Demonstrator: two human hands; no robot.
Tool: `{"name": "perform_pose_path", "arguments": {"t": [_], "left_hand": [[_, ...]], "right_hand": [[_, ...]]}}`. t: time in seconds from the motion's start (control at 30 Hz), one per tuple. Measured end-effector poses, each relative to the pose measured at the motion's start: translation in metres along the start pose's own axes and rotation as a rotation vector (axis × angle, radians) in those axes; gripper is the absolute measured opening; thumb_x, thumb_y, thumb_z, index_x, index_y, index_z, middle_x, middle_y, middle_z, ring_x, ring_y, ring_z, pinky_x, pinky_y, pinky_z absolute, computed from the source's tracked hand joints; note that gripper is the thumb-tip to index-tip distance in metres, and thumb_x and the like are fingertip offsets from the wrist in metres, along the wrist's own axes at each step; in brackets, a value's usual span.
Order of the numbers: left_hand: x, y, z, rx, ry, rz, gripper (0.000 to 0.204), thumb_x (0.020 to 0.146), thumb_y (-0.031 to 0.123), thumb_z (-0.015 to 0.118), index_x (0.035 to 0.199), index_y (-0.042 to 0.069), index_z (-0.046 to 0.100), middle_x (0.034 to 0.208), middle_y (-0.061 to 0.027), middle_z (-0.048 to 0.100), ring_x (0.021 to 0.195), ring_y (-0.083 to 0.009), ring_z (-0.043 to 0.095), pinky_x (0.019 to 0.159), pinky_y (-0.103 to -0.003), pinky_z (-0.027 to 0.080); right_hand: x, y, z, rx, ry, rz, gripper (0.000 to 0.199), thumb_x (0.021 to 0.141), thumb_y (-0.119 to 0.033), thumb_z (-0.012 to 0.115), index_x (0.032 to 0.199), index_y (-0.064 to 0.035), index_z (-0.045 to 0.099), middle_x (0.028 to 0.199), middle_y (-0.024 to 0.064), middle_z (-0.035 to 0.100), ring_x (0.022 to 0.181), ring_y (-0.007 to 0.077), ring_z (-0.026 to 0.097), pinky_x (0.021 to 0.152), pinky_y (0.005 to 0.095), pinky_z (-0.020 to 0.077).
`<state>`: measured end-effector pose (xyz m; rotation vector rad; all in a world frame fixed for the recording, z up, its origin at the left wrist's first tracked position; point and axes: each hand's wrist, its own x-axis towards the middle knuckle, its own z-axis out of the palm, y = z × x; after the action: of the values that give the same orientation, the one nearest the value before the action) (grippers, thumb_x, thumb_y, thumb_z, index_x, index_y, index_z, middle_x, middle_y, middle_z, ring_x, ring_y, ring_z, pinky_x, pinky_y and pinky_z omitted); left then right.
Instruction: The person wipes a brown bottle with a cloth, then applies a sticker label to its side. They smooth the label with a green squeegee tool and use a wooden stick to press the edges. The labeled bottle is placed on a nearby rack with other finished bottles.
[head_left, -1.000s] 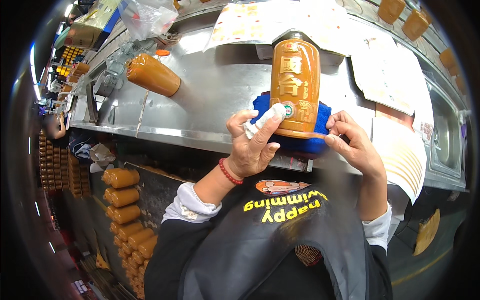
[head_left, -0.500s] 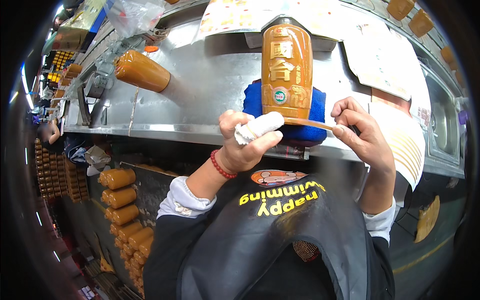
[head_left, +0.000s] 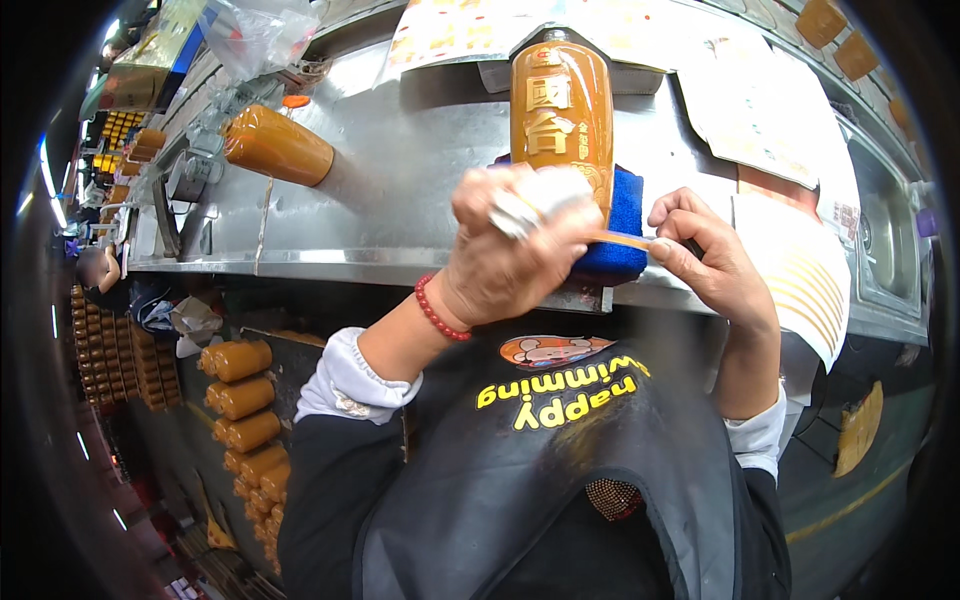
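Observation:
A brown-orange bottle (head_left: pixel 560 95) with raised gold characters lies on a folded blue cloth (head_left: pixel 627 215) at the counter's front edge, its neck pointing away from me. My left hand (head_left: pixel 510 245), somewhat blurred, is closed round a white cloth roll (head_left: pixel 560 190) and covers the lower part of the bottle. A narrow gold strip (head_left: pixel 622 240) runs from near the bottle's base to my right hand (head_left: pixel 715 265). The thumb and forefinger of that hand pinch the strip's free end. Where the strip meets the bottle is hidden behind my left hand.
Another brown-orange bottle (head_left: pixel 278 145) lies on the metal counter (head_left: pixel 400 180) to the left. At right, a white sheet (head_left: pixel 790 285) carries several gold strips, near a sink (head_left: pixel 885 235). Many bottles are stacked lower left (head_left: pixel 245 395). Printed paper (head_left: pixel 450 35) covers the back.
My left hand has moved up and over the lower bottle with the cloth roll, covering the round emblem. The right hand has shifted slightly left, still holding the strip.

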<state>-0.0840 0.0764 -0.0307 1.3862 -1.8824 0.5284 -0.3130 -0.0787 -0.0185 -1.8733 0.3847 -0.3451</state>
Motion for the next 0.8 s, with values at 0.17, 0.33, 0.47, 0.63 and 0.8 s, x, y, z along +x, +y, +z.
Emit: {"name": "perform_pose_path", "arguments": {"t": [0.17, 0.33, 0.47, 0.63, 0.8], "left_hand": [[-0.019, -0.004, 0.007, -0.174, 0.032, -0.281, 0.070, 0.088, 0.042, 0.072, 0.142, 0.006, 0.045, 0.139, -0.0179, 0.054, 0.122, -0.0371, 0.049, 0.107, -0.052, 0.031], [-0.031, -0.002, 0.000, -0.156, 0.072, -0.182, 0.044, 0.094, 0.026, 0.068, 0.130, 0.006, 0.052, 0.128, -0.0168, 0.062, 0.113, -0.0357, 0.055, 0.101, -0.049, 0.037], [-0.037, 0.008, -0.009, 0.067, 0.046, 0.041, 0.035, 0.074, 0.010, 0.076, 0.104, 0.027, 0.071, 0.112, 0.0029, 0.065, 0.102, -0.0205, 0.055, 0.089, -0.039, 0.040], [-0.020, 0.003, -0.015, 0.170, -0.038, 0.199, 0.029, 0.079, 0.020, 0.073, 0.105, 0.030, 0.070, 0.109, 0.0094, 0.065, 0.103, -0.0138, 0.055, 0.100, -0.039, 0.033], [-0.002, 0.008, -0.005, 0.129, -0.124, 0.214, 0.029, 0.082, 0.018, 0.070, 0.110, 0.027, 0.069, 0.114, 0.0058, 0.069, 0.112, -0.0158, 0.056, 0.112, -0.045, 0.028]], "right_hand": [[0.000, -0.019, 0.003, -0.005, -0.012, -0.074, 0.026, 0.095, -0.022, 0.068, 0.083, -0.0029, 0.055, 0.105, 0.0082, 0.050, 0.095, 0.0160, 0.046, 0.081, 0.0279, 0.0390], [0.000, -0.005, 0.000, -0.020, 0.015, -0.017, 0.025, 0.095, -0.021, 0.066, 0.083, -0.0030, 0.055, 0.105, 0.0078, 0.050, 0.096, 0.0158, 0.046, 0.082, 0.0276, 0.0393], [0.000, 0.006, 0.001, -0.019, 0.031, -0.014, 0.024, 0.096, -0.020, 0.066, 0.084, -0.0032, 0.055, 0.105, 0.0072, 0.050, 0.098, 0.0159, 0.047, 0.084, 0.0275, 0.0390], [0.002, 0.008, 0.003, -0.014, 0.021, 0.004, 0.023, 0.096, -0.020, 0.066, 0.085, -0.0032, 0.056, 0.105, 0.0063, 0.050, 0.098, 0.0158, 0.047, 0.086, 0.0277, 0.0388], [0.003, 0.012, 0.004, -0.018, 0.018, -0.001, 0.022, 0.096, -0.020, 0.066, 0.086, -0.0028, 0.056, 0.105, 0.0061, 0.050, 0.097, 0.0156, 0.047, 0.084, 0.0270, 0.0394]]}}
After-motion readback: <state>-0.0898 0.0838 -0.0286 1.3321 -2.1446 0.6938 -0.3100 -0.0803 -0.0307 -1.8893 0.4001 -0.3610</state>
